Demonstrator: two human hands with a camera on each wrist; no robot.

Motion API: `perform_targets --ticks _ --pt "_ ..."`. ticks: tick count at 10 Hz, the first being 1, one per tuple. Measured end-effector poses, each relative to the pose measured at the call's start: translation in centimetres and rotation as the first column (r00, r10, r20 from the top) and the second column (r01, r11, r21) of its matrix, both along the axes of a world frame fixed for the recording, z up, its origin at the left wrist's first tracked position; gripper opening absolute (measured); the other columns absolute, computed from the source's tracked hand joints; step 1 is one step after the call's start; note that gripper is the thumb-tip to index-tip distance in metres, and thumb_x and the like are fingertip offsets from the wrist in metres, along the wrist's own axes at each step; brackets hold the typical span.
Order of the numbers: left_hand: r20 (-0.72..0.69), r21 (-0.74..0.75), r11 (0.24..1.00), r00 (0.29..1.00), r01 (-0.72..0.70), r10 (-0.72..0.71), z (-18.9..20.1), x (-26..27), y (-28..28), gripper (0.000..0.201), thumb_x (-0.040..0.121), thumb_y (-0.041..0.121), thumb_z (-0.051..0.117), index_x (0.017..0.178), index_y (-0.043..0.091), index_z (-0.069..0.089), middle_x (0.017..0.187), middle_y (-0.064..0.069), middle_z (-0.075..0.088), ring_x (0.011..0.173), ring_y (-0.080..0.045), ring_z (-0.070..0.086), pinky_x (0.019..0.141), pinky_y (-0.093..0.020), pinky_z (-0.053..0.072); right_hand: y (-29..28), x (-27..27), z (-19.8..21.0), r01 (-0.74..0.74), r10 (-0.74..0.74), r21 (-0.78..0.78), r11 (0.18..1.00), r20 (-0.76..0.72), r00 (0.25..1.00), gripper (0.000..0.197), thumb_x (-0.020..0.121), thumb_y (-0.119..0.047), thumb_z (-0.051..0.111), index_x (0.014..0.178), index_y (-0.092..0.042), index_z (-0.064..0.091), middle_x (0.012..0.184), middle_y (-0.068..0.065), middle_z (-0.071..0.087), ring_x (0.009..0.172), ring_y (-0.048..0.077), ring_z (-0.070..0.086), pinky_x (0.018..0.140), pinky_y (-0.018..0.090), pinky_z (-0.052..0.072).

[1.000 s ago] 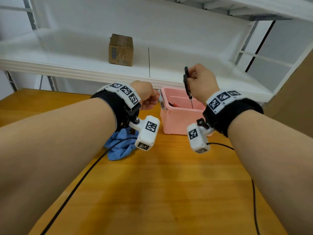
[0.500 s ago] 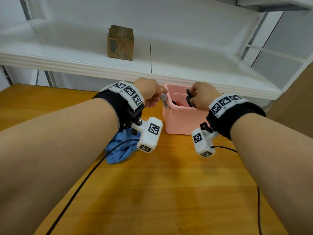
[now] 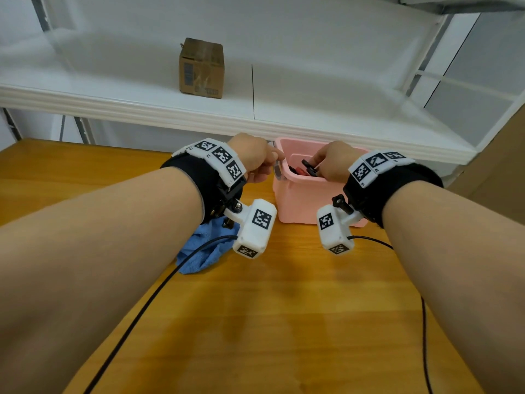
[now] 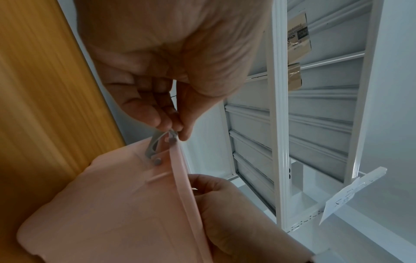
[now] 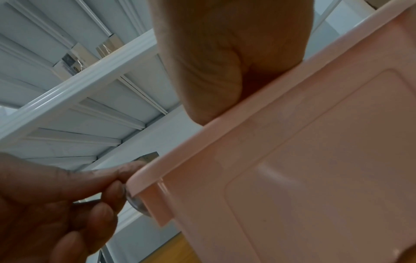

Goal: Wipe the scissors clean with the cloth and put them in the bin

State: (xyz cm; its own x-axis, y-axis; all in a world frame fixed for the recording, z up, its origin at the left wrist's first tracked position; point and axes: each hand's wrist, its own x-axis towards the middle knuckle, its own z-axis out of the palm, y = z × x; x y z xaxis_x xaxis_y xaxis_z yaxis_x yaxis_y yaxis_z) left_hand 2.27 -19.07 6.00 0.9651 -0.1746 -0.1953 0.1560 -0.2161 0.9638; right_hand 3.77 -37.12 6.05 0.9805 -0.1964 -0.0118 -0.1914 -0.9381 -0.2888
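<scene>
At frame centre, our right hand (image 3: 333,163), fingers curled round the scissors (image 3: 308,168), lowers them inside the pink bin (image 3: 301,203); our left hand (image 3: 255,160) pinches its handle (image 4: 157,142). We should release low, gently.

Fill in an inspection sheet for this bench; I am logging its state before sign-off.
Surface: wooden table, bare in front.
Job's things: pink bin at the back; scissors lowered inside it; blue cloth crumpled beside it.
Clutter: something red in the bin, unclear.
Grippers: left hand pinches the bin's grey clip; right hand holds the scissors.
Cables: black cables cross the table.
Surroundings: white shelf with a cardboard box.
</scene>
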Motion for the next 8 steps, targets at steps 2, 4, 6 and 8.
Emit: perform_targets --ticks 2,4,6,8 --pt "-0.006 -0.020 1.000 1.000 -0.012 0.012 -0.2 0.2 0.0 0.023 0.095 0.002 0.052 0.099 0.009 0.073 0.093 -0.010 0.064 0.076 -0.016 0.056 0.067 -0.027 0.051 0.3 0.2 0.2 0.012 -0.016 -0.095 0.995 -0.033 0.999 0.030 0.098 -0.005 0.055 0.123 -0.013 0.070 0.124 0.008 0.067 0.113 0.027 0.063 0.103 0.038 0.050" --pt "-0.017 -0.019 1.000 1.000 0.002 -0.003 -0.1 0.1 -0.1 0.024 0.097 0.002 0.048 0.095 0.009 0.070 0.092 -0.010 0.062 0.076 -0.015 0.054 0.073 -0.028 0.049 0.9 -0.3 0.2 0.018 -0.031 -0.211 0.977 -0.057 0.998 0.028 0.099 -0.010 0.051 0.121 -0.007 0.069 0.123 0.012 0.068 0.112 0.028 0.065 0.101 0.038 0.051" --pt "-0.077 -0.053 0.998 0.997 -0.016 0.012 -0.4 0.1 0.4 0.022 0.095 0.005 0.052 0.095 0.010 0.073 0.078 -0.004 0.062 0.067 -0.012 0.056 0.066 -0.025 0.051 0.8 -1.5 0.7 0.061 -0.042 -0.107 0.992 0.178 0.983 0.029 0.096 -0.007 0.052 0.115 -0.013 0.072 0.119 0.006 0.069 0.109 0.025 0.065 0.090 0.031 0.051" --pt "-0.079 -0.050 0.998 0.996 -0.047 0.043 0.0 -0.3 0.8 0.020 0.097 0.006 0.051 0.097 0.009 0.070 0.077 -0.003 0.059 0.066 -0.012 0.053 0.066 -0.025 0.049 2.3 -1.9 1.5 -0.043 0.013 0.056 0.997 0.441 0.898 0.022 0.098 -0.018 0.050 0.103 -0.013 0.070 0.103 0.004 0.071 0.098 0.023 0.065 0.076 0.028 0.046"
